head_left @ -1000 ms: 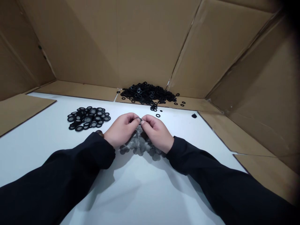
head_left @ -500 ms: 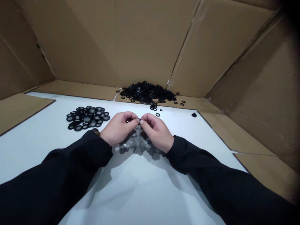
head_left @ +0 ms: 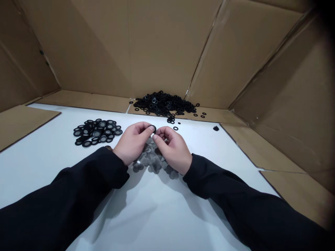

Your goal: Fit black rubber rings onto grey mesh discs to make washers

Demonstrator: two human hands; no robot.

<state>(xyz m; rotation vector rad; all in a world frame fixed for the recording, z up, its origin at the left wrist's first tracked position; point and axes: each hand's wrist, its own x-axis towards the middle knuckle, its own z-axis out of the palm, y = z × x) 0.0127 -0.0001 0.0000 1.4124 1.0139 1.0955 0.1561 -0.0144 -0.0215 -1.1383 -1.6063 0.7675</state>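
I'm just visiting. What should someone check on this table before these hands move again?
Black ring pinched in the left hand: ok.
Right hand has something in its fingers: cannot tell.
Grey mesh discs lying right below the hands: ok.
Heap of loose black rings in place beyond the hands: ok.
Black-rimmed mesh discs gathered in one group left of the hands: ok.

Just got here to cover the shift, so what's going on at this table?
A person is working with bare hands at a white table inside a cardboard surround. Their left hand pinches a black ring in its fingers, with the right hand close beside it, above a spread of grey mesh discs. To the left lies a group of black rings fitted with mesh; farther back sits a heap of loose black rings.
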